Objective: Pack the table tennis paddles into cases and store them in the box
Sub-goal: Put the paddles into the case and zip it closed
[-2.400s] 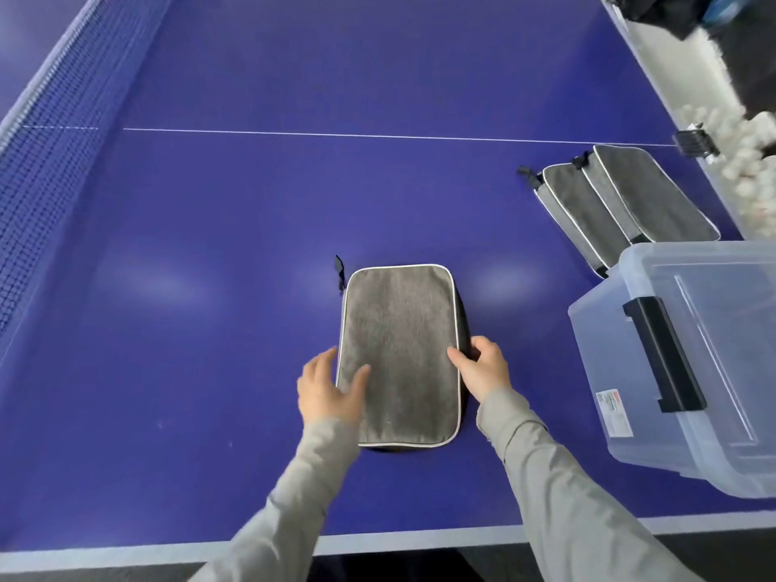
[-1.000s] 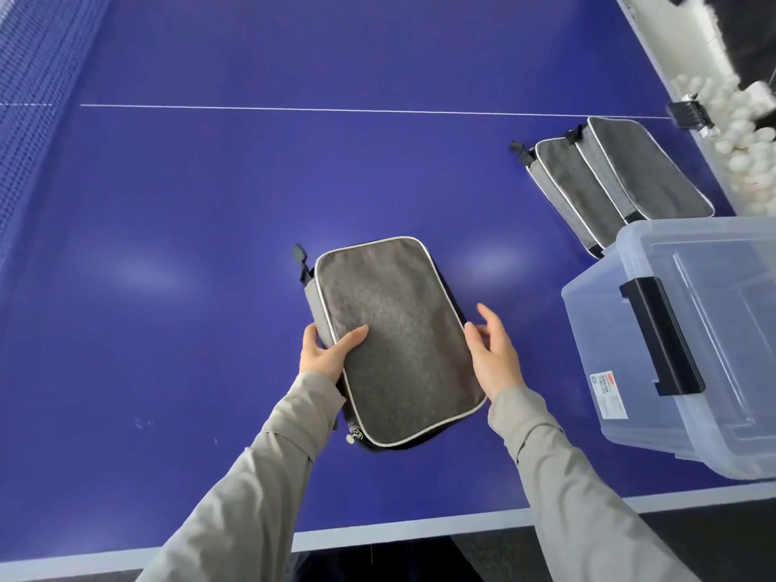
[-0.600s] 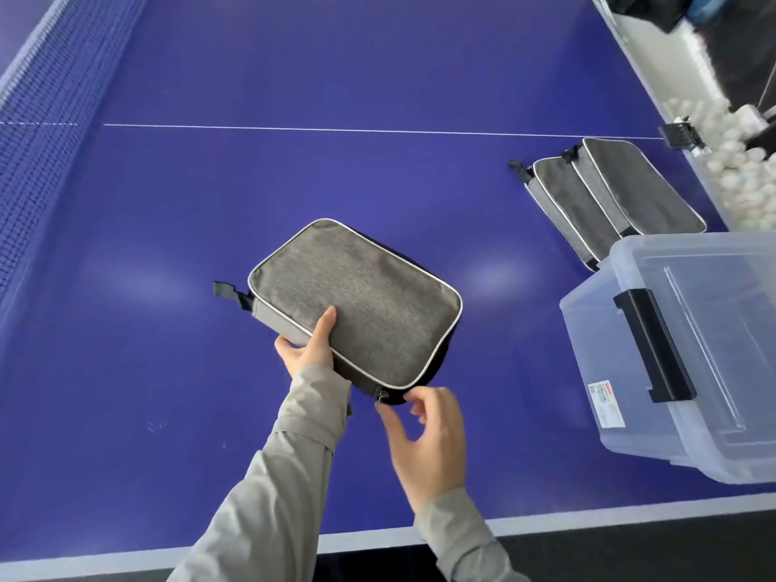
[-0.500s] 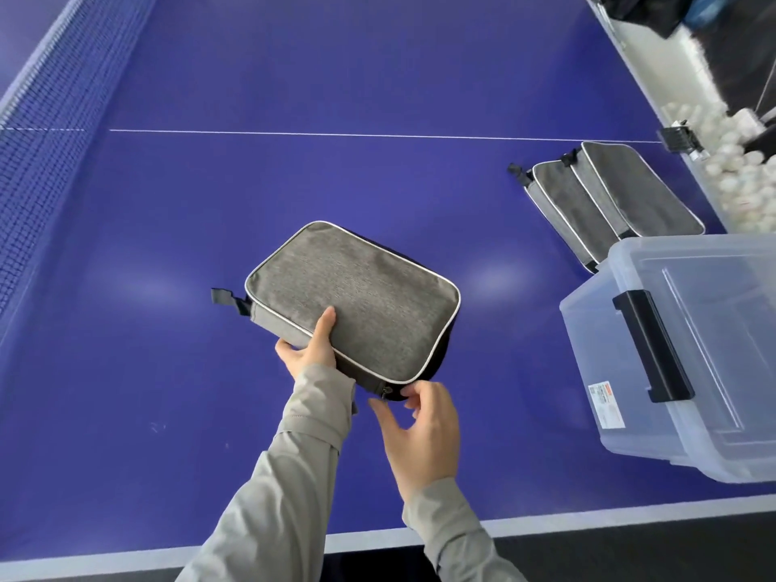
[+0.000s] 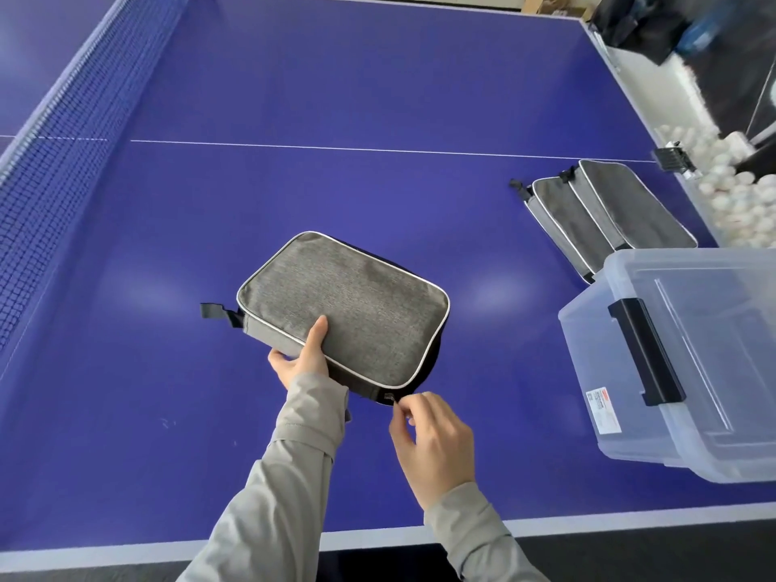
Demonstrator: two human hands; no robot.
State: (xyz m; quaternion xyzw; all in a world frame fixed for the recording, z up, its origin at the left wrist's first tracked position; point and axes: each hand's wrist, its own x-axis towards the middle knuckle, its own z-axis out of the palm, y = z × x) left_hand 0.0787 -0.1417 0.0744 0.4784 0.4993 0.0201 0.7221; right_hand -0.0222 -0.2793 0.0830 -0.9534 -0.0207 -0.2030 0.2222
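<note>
1. Above the blue worktop point(image 5: 378, 98), near its front edge: grey case point(image 5: 342, 306) with white piping, held off the surface and tilted, long side running lower-right.
2. Left hand point(image 5: 300, 359) has a grip on the near long edge of the case: thumb on the top face, fingers curled under. Grey sleeve point(image 5: 302, 430) runs back to the bottom of the view.
3. Right hand point(image 5: 432, 438) sits at the case's near right corner. Thumb and forefinger close in a narrow pinch at the zipper pull point(image 5: 388, 397); other fingers loosely curled. The pull is small, so I cannot tell whether the pinch is fully closed on it.
4. Black side band of the case shows along the right and near edges. Black loop tab point(image 5: 214, 310) sticks out of the far-left corner.
5. Two more grey cases point(image 5: 604, 216) lie on the worktop to the right, overlapped and leaning on each other, just behind the box.
6. Clear plastic box point(image 5: 688, 363) with lid on and a black latch point(image 5: 646, 350) stands at the right, well apart from the held case.
7. Net point(image 5: 63, 132) runs along the left. White balls point(image 5: 739, 203) piled off the far-right edge.
</note>
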